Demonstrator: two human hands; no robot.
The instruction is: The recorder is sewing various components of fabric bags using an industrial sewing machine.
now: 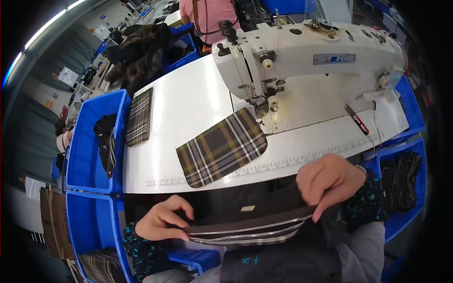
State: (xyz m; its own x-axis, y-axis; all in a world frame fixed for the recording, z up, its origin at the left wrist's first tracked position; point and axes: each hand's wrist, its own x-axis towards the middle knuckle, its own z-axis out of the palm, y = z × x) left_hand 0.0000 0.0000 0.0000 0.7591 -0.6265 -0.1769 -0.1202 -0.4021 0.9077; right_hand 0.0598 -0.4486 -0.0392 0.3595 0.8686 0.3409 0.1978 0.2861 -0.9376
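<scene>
Over my lap, a zippered fabric piece (250, 229) is stretched between both hands, dark brown with pale zipper teeth and a strip of plaid along its lower edge. My left hand (163, 220) pinches its left end between thumb and fingers. At the other end my right hand (330, 183) is closed on it, thumb pointing down. A small cream tag (247, 208) shows on the dark cloth. Just beyond my hands, a plaid panel (222, 147) with rounded corners lies on the white sewing table (188, 99), its far right corner beside the needle area.
A white sewing machine (302, 54) stands at the back right. Red-and-black thread snips (357, 120) lie below its arm. Another plaid piece (139, 117) rests at the table's left edge. Blue bins (75, 160) with fabric flank the table. A person in pink (210, 19) sits beyond.
</scene>
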